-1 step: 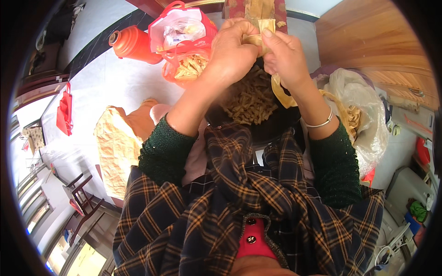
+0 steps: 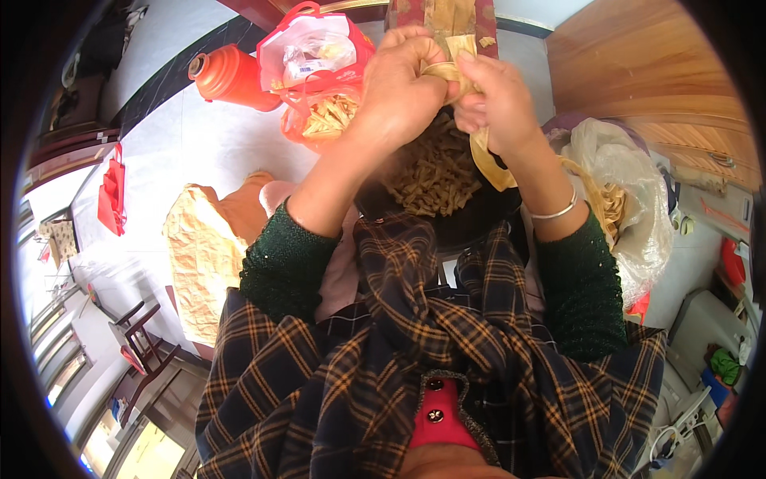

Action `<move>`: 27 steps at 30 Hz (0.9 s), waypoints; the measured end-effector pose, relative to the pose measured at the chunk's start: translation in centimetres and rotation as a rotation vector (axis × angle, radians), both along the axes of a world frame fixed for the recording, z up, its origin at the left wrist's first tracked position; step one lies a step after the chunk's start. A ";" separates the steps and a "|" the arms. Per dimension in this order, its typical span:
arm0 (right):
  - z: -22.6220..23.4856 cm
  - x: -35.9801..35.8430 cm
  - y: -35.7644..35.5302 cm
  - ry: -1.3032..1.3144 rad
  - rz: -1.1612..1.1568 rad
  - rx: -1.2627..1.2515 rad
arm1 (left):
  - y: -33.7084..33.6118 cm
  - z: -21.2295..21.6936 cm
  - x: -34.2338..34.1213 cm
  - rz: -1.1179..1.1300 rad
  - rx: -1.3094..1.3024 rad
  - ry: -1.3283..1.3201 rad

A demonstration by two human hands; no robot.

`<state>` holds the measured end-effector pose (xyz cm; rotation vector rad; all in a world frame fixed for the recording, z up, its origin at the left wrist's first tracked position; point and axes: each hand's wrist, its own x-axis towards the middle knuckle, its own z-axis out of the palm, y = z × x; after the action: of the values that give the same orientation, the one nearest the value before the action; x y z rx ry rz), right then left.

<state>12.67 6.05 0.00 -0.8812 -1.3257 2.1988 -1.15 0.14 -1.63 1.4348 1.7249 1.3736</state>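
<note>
Above a dark round container point(image 2: 471, 231), both my hands are closed on a pale yellow, flat flexible strip. My left hand point(image 2: 403, 92) pinches a looped part of the strip point(image 2: 461, 44). With thumb and fingers, my right hand point(image 2: 503, 100) grips it at the crossing, and a short end sticks up between the hands. The strip's long part point(image 2: 488, 164) hangs below my right hand and runs right, toward a bundle of similar strips point(image 2: 613, 209). Many short, twisted tan pieces point(image 2: 435, 176) lie heaped in the container. My fingers partly hide the loop.
Left of my hands stand a red bag point(image 2: 275, 52) and a smaller red plastic bag of pale strip pieces point(image 2: 329, 116). An orange flask point(image 2: 231, 77) is beside them. A translucent plastic bag point(image 2: 650, 215) surrounds the bundle at right. Crumpled orange-brown paper point(image 2: 199, 247) lies at left.
My right hand has shifted slightly, its thumb and fingers now closer round the crossing of the strip. The upright end sits a little lower. My left hand has hardly moved.
</note>
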 end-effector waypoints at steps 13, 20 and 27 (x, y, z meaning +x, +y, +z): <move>0.7 0.0 0.2 -0.049 0.058 0.455 | -0.2 0.5 -1.1 0.009 -0.022 -0.166; -0.6 1.3 1.8 0.399 0.224 -0.193 | 0.1 0.2 -1.3 0.104 -0.078 -0.114; -0.2 0.2 0.5 0.163 -0.033 0.083 | -0.3 1.0 -0.2 0.161 0.189 0.135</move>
<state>12.92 6.51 -0.17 -0.6728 -1.3052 2.1243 -1.38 -0.16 -0.60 1.5493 1.8731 1.5935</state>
